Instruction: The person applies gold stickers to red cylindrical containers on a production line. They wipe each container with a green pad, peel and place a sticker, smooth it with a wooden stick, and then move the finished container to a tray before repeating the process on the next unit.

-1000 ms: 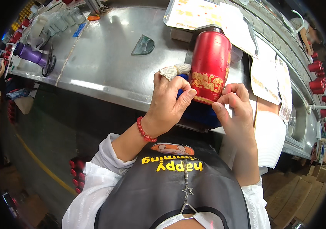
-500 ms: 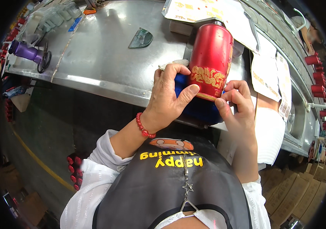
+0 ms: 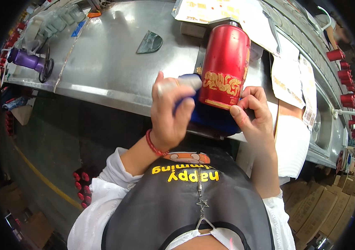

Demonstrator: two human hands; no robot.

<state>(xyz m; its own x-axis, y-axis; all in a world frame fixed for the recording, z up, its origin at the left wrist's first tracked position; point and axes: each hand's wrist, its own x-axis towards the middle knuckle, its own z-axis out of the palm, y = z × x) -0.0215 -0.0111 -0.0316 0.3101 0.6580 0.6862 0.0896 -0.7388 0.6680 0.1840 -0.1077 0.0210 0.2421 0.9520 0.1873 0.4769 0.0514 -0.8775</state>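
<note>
A shiny red bottle (image 3: 226, 54) with a gold pattern around its lower part lies tilted on a dark blue padded support (image 3: 213, 118), its neck pointing away from me. At the near right edge of its base, my right hand (image 3: 252, 109) pinches it between thumb and bent fingers. My left hand (image 3: 170, 110), a red bead bracelet at its wrist, is just left of the bottle and apart from it. Smeared by motion, its fingers hold a pale, cloth-like wad (image 3: 191, 81), whose exact kind I cannot make out.
A dark flat scraper-like piece (image 3: 149, 42) lies on the metal table (image 3: 102, 50). Printed sheets (image 3: 204, 10) are behind the bottle, more (image 3: 287, 83) to its right. Far left are a purple tool (image 3: 27, 59) with a cord and clear glassware (image 3: 63, 18). A sink (image 3: 322, 129) stands at right.
My left hand has come off the bottle and moved left, bringing the pale wad into fuller view. The bottle has shifted slightly left in view; my right hand stays at its base.
</note>
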